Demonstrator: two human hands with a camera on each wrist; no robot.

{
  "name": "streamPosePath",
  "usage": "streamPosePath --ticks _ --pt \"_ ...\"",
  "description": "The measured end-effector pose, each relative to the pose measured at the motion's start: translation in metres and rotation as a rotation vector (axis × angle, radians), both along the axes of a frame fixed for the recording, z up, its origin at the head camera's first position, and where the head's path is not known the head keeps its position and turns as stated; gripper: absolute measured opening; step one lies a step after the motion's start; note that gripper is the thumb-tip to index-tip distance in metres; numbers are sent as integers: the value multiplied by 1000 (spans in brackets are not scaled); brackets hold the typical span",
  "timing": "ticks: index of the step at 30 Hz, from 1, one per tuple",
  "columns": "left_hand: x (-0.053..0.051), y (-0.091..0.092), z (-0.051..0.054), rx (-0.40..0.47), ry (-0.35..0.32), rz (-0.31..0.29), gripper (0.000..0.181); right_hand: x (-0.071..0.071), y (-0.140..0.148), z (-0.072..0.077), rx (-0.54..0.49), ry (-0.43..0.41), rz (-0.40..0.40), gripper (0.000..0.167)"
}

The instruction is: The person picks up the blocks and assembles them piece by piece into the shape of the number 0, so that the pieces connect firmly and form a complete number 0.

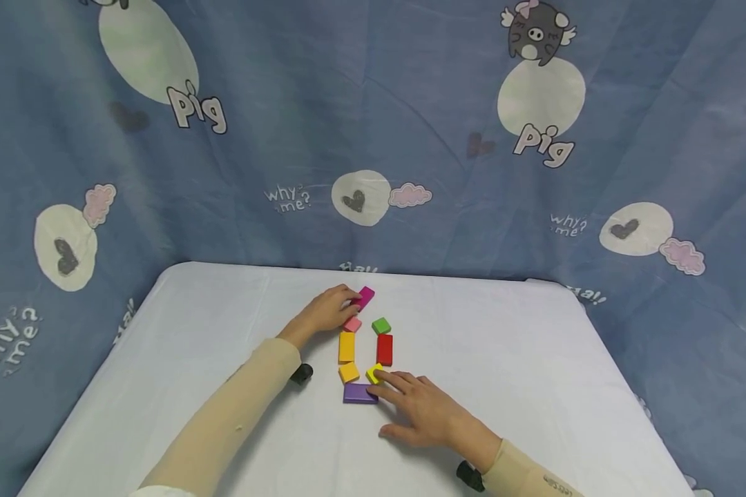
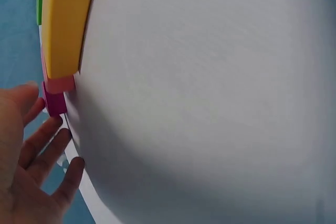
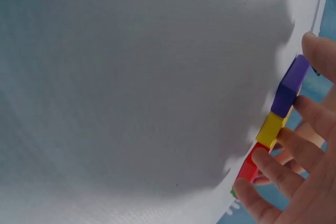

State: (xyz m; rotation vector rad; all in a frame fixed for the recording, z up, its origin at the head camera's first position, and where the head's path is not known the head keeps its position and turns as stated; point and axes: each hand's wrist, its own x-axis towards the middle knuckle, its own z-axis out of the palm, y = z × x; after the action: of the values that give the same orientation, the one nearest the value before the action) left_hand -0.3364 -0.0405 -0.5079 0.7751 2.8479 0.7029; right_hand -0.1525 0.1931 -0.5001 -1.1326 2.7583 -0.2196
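At the far end of a ring of coloured blocks, my left hand (image 1: 329, 308) has thumb and index finger about the near end of a magenta block (image 1: 365, 295), the other fingers loosely spread. A pink block (image 1: 352, 324) lies just below it. My right hand (image 1: 425, 411) is spread at the near end, fingertips at a yellow block (image 1: 374, 373) and the right end of a purple block (image 1: 359, 393). The left side has a long orange-yellow block (image 1: 346, 347) and a short orange one (image 1: 349, 373). A red block (image 1: 385, 349) and a green block (image 1: 381, 325) form the right side.
The blocks lie on a white-covered table (image 1: 503, 345). Behind it hangs a blue printed cloth (image 1: 373, 124). A black wrist device (image 1: 301, 374) shows by the left sleeve, and another black device (image 1: 470, 476) by the right sleeve.
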Motion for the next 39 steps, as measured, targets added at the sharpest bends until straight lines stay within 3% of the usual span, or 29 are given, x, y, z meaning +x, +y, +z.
streamPosePath --ticks 9,17,39 --pt "-6 8 -4 -2 26 109 31 1 -3 0 8 -14 -3 68" --pt "-4 8 -1 44 -17 162 32 1 -2 1 9 -24 -11 68" --pt "-1 9 6 50 -98 85 27 1 0 1 8 -22 -24 67"
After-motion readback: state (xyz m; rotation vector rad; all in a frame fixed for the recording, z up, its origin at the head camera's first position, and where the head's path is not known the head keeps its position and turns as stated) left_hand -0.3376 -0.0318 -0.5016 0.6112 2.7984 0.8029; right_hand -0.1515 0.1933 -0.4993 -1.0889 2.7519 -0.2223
